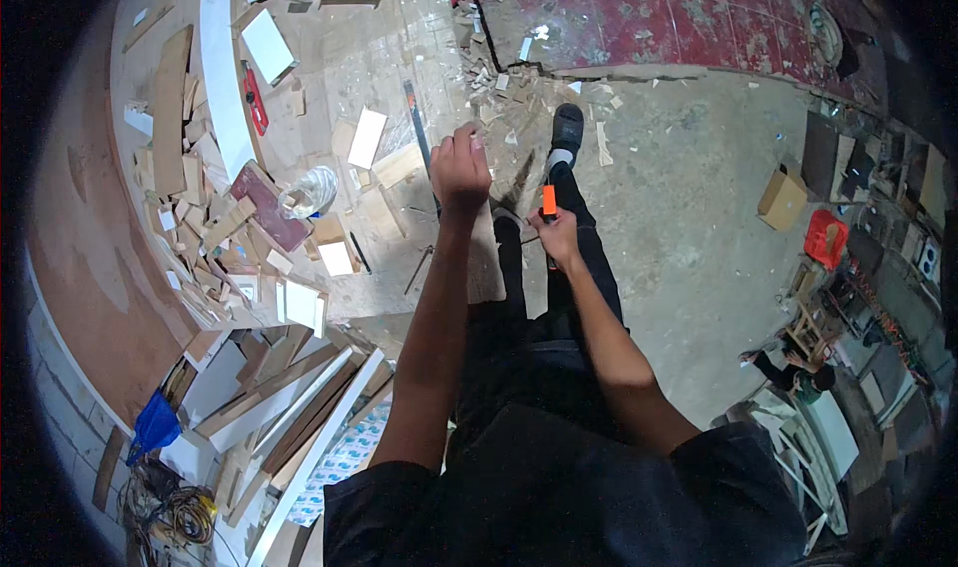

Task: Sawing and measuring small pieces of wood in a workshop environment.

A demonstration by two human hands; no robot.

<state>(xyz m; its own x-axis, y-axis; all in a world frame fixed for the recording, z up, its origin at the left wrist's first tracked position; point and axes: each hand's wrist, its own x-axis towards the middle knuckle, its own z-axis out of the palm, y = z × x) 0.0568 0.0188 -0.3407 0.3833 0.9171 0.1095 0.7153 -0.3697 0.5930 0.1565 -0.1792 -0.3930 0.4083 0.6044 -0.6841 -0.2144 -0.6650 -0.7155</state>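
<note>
My left hand [461, 176] is raised over the right edge of the workbench [339, 43], fingers curled closed; whatever is in them, if anything, cannot be made out. Just left of it a long dark ruler-like strip [419, 133] lies near the bench edge. Lower and to the right, in front of my legs, my right hand [559, 236] is closed around a black tool with a bright orange end [549, 201]. Its kind is not plain, since my fingers cover most of it. Near the strip lie a white-faced wood block [367, 138] and a thin dark pen-like stick [360, 253].
A red tool [254, 100], a clear plastic roll [310, 193] and many wood offcuts [230, 226] cover the bench's left side. Boards [299, 407] lean below it. On the floor to the right are a cardboard box [782, 200] and a red crate [825, 239].
</note>
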